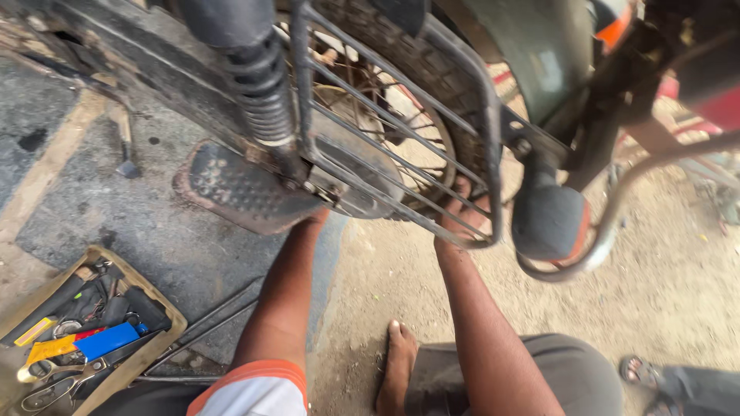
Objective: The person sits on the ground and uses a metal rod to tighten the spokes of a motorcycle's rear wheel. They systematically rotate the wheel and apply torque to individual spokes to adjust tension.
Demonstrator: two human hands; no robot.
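the right hand [462,216] reaches through the grey metal side guard [401,131] to the spoked rear wheel [385,108]; left hand hidden behind the footrest [239,189], grip unclear. a turning wheel could trap fingers.

both hands reach behind a motorcycle's metal guard [401,146], right hand [461,216] at the spoked wheel [385,100]

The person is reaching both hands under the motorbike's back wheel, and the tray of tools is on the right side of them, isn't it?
Not quite. The head view shows both hands, left hand and right hand, at the wheel, but the tool tray lies on the person's left.
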